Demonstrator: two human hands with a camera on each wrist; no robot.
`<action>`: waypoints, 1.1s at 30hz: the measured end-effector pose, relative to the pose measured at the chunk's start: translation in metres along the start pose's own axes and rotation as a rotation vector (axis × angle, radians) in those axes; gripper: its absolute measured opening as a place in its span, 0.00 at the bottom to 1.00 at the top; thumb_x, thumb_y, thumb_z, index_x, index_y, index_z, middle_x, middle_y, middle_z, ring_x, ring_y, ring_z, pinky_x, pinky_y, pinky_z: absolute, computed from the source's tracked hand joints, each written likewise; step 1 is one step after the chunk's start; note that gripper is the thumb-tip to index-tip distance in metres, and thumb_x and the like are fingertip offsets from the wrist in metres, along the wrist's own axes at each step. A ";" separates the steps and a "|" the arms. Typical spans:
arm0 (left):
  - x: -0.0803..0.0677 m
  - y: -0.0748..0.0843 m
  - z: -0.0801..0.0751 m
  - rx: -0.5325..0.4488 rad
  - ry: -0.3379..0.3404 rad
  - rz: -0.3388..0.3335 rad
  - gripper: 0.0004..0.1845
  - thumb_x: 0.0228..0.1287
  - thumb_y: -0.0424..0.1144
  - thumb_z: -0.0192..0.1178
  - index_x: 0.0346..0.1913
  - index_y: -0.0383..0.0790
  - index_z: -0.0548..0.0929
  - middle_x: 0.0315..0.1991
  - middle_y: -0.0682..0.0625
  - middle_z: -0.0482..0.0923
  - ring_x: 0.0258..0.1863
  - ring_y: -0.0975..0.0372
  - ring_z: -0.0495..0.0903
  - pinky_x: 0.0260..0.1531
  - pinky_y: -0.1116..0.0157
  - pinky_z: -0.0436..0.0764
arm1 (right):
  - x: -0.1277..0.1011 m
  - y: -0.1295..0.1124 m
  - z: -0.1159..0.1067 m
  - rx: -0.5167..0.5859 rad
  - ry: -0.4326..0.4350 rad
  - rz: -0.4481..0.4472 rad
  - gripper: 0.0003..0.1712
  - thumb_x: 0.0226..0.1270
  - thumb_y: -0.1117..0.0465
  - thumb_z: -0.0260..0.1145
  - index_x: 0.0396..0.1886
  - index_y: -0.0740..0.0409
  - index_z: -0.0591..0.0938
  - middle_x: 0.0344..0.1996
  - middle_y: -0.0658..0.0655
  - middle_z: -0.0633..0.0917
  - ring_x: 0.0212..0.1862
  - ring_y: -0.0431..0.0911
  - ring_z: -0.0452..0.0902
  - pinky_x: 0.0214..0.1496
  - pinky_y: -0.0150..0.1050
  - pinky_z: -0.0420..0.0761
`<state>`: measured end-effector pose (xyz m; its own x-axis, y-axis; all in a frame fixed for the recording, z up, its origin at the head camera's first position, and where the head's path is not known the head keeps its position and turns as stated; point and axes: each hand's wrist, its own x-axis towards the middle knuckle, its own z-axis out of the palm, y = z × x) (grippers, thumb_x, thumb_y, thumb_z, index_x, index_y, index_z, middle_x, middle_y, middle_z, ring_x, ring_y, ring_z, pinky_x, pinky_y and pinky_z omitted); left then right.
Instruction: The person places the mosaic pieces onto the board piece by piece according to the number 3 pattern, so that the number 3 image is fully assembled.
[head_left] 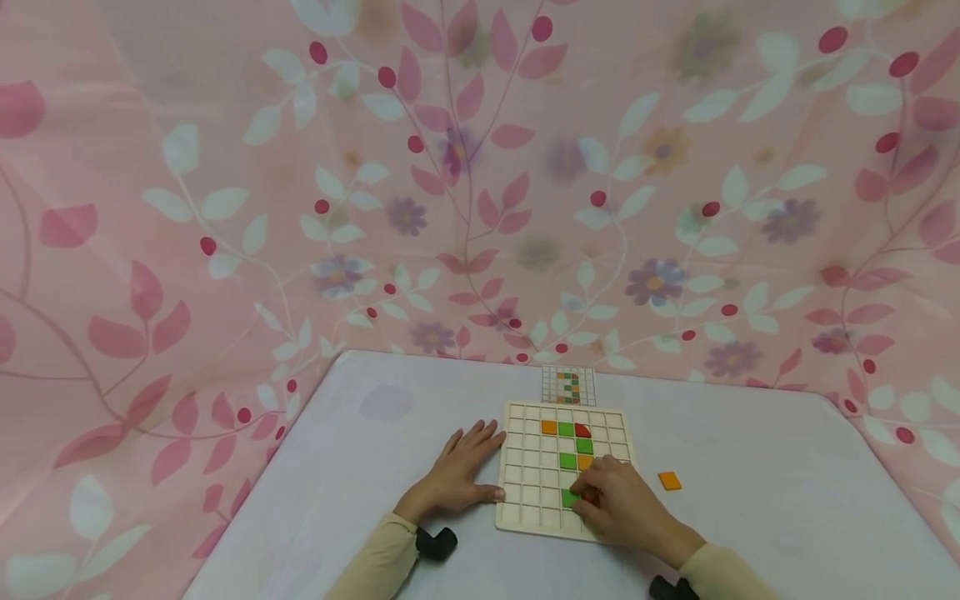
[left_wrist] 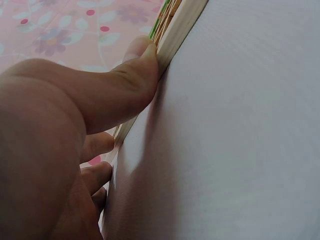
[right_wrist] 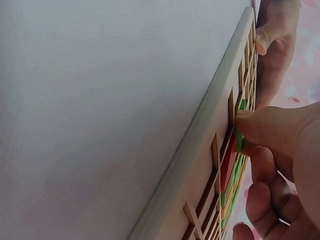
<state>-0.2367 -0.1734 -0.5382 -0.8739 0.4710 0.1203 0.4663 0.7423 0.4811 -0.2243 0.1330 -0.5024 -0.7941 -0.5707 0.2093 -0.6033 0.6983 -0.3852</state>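
A square wooden grid board (head_left: 528, 517) lies on the table, with orange, green and red tiles in some of its cells. My left hand (head_left: 463, 472) rests at its left side, fingers spread and straight, thumb (left_wrist: 142, 70) touching the edge. Over the lower right part of the board, my right hand (head_left: 618, 504) pinches a small green tile (right_wrist: 239, 141) between thumb and finger, low at the cells. Beside that tile a red tile (right_wrist: 228, 161) sits in the grid, mostly hidden by the hand in the head view. Farther up are an orange tile (head_left: 550, 427) and another green tile (head_left: 567, 461).
To the right of the board a loose orange tile (head_left: 670, 481) lies on the white tablecloth (head_left: 787, 467). Behind the board is a gridded card (head_left: 568, 386) printed with coloured squares. A pink floral curtain (head_left: 480, 183) hangs along the table's back edge.
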 end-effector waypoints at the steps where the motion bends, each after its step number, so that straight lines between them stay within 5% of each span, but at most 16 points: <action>1: 0.000 0.000 0.000 0.003 -0.001 -0.002 0.49 0.57 0.60 0.67 0.77 0.43 0.59 0.78 0.45 0.52 0.79 0.48 0.46 0.73 0.41 0.44 | 0.000 0.000 0.000 0.020 -0.007 0.002 0.07 0.55 0.54 0.77 0.33 0.46 0.89 0.21 0.36 0.72 0.28 0.33 0.64 0.29 0.28 0.66; 16: 0.000 0.000 -0.001 -0.004 -0.012 -0.012 0.50 0.56 0.60 0.68 0.77 0.44 0.59 0.79 0.45 0.52 0.79 0.48 0.45 0.73 0.40 0.44 | 0.001 0.003 0.002 0.065 -0.031 0.038 0.07 0.56 0.56 0.76 0.35 0.47 0.88 0.16 0.36 0.71 0.24 0.33 0.65 0.24 0.28 0.65; 24: 0.001 0.000 0.001 0.005 -0.011 -0.026 0.50 0.56 0.60 0.67 0.77 0.45 0.59 0.79 0.46 0.51 0.79 0.50 0.45 0.74 0.41 0.43 | -0.002 0.005 0.000 0.090 -0.015 0.113 0.19 0.57 0.52 0.75 0.48 0.49 0.85 0.17 0.37 0.72 0.26 0.33 0.66 0.27 0.28 0.67; 33: 0.001 0.000 0.001 0.006 -0.009 -0.019 0.50 0.56 0.61 0.67 0.77 0.45 0.59 0.79 0.46 0.51 0.79 0.50 0.45 0.74 0.41 0.44 | -0.013 0.028 -0.018 0.066 0.102 0.163 0.22 0.60 0.51 0.74 0.53 0.52 0.83 0.32 0.39 0.77 0.37 0.38 0.69 0.35 0.31 0.72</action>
<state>-0.2374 -0.1726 -0.5390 -0.8813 0.4611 0.1033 0.4504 0.7538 0.4785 -0.2322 0.1675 -0.4995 -0.8862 -0.4034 0.2280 -0.4628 0.7462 -0.4785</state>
